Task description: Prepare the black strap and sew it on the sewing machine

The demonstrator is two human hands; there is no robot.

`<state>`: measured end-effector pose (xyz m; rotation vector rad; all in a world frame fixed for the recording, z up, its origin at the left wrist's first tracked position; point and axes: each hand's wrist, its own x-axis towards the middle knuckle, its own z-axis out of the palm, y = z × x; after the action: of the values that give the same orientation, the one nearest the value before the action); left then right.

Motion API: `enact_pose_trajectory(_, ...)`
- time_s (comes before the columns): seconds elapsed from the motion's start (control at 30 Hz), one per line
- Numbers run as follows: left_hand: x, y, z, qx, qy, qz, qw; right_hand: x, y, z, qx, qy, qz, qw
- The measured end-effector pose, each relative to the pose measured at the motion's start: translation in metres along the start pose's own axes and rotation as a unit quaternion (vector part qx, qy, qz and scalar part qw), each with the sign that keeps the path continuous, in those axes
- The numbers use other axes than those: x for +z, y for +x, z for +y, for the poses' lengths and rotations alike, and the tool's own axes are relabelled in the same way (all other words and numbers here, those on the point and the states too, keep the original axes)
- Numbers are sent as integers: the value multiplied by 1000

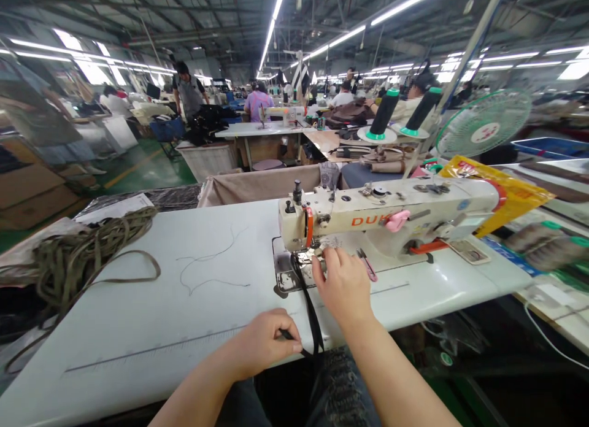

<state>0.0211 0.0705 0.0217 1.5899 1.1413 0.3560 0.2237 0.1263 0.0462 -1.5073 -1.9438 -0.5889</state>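
Near the table's front edge my left hand [269,341] is closed, pinching a black strap [311,310] between thumb and fingers. The strap runs from the presser foot area of a cream sewing machine [340,221] down over the table edge towards my lap. My right hand [345,280] is beside the metal needle plate [286,278], its fingers curled in at the small metal parts near the foot. What its fingertips hold, if anything, is hidden. Small thread snips [367,265] with a pink handle lie just right of that hand.
A heap of olive cord [105,249] covers the table's left end. Loose thread [214,283] lies on the white tabletop [151,310]. Behind the machine are black thread cones [384,115], a green fan [483,123] and a yellow bag [510,194]. Several people work farther back.
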Motion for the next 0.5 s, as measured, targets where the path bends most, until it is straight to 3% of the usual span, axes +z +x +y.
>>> enact_pose_trajectory(0.3, 1, 2, -6, -1, -13, -5, 1000, 5, 3, 0, -9, -22, 17, 1000)
enact_pose_trajectory(0.5, -4, -5, -5, -2, -5, -5, 1000, 1, -6, 3, 10, 33, -31, 999)
